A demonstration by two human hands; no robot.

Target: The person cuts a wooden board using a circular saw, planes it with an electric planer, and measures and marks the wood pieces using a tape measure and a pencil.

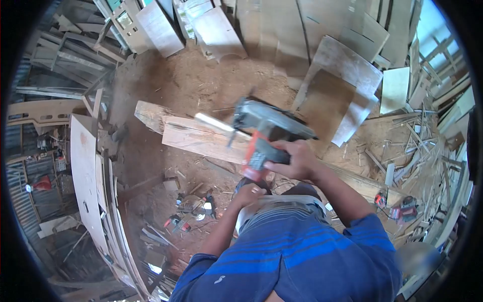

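Bare-handed work with a red-and-black power tool (255, 157), seen from above in a cluttered timber workshop. The tool is raised in front of the torso, over the middle stretch of a long timber (198, 142) lying across the dirt floor. The right hand (298, 160) is closed around its black handle, with the thumb on the near side. The left hand (247, 195) lies at the tool's dark near end, fingers curled (whether it is clamped there or merely resting cannot be told).

Step in hand, as judged: the tool is being handled above the timber rather than worked on it. The next move calls for a secure two-handed hold and a check of the cutting side, since motion blur hides its detail.

Orientation: the red body runs near to far, its far end leaning slightly right. The broad grey plate (275, 119) has its long axis slanting from far left to near right, with a narrow tip at the right end. A pale bar (215, 123) projects from the tool toward the left and slightly far. The timber follows a similar slant (its far-left end is rough and splintered). Another red tool (405, 210) lies at near right, among scraps.
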